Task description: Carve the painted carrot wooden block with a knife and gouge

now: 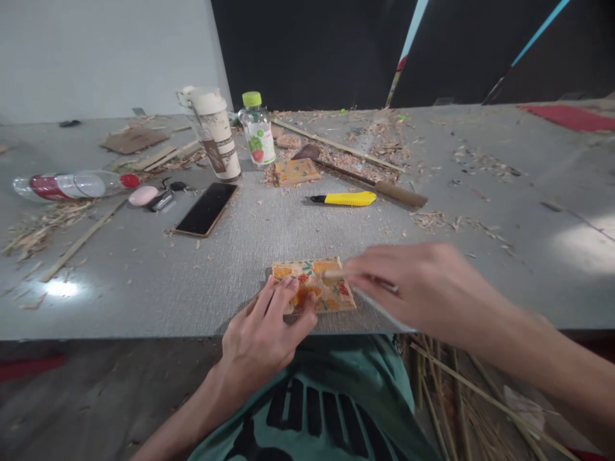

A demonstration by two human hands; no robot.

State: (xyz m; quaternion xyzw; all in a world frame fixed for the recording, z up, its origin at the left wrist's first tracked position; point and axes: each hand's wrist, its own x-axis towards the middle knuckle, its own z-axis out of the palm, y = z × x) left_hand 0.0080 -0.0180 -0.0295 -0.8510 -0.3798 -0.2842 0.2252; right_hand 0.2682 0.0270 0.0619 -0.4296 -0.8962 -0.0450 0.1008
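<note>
While the left hand (269,317) presses spread fingers onto a patterned slab (317,283) at the table's (269,234) six o'clock edge, the right hand (413,278) pinches a blurred pale stick (333,274) over it. From the slab, a lidded cup (218,141) hiding its contents stands at eleven, a green-capped bottle (259,134) towards twelve; a red-capped bottle (91,184) lies at ten, any liquid unclear.

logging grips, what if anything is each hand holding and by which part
The right hand grips a slim pale stick toward its right end, blur hiding the exact spot. The left hand rests its fingers on the fruit-patterned flat piece.
</note>
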